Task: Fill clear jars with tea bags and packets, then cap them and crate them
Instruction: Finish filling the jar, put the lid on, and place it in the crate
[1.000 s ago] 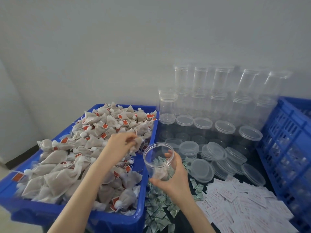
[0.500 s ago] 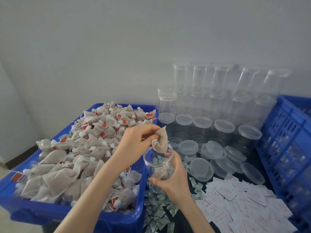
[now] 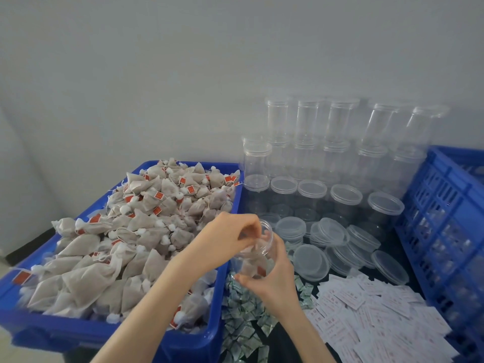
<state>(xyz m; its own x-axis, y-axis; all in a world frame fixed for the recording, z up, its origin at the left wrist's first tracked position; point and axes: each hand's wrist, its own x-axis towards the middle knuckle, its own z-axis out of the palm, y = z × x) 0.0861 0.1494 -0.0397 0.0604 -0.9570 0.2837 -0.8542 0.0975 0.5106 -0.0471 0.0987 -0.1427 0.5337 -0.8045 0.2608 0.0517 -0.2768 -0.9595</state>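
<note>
My right hand (image 3: 272, 281) grips a clear jar (image 3: 265, 248) from its lower right side, holding it just right of the blue bin (image 3: 222, 297). My left hand (image 3: 225, 239) is over the jar's mouth with its fingertips bunched inside the rim, pinching the top of a tea bag (image 3: 250, 262). That bag hangs down inside the jar, with a red tag low in the jar. The bin is heaped with tea bags (image 3: 146, 226) in mesh with red tags. Small green packets (image 3: 243, 331) lie under the jar and white packets (image 3: 366, 318) lie to the right.
Loose clear lids (image 3: 311, 262) lie behind and to the right of the jar. Capped empty jars (image 3: 340, 158) are stacked in rows against the wall. A blue slatted crate (image 3: 445, 226) stands at the right edge.
My left hand took a tea bag from the heap, carried it right to the jar and lowered it through the mouth. The right hand kept the jar in place.
</note>
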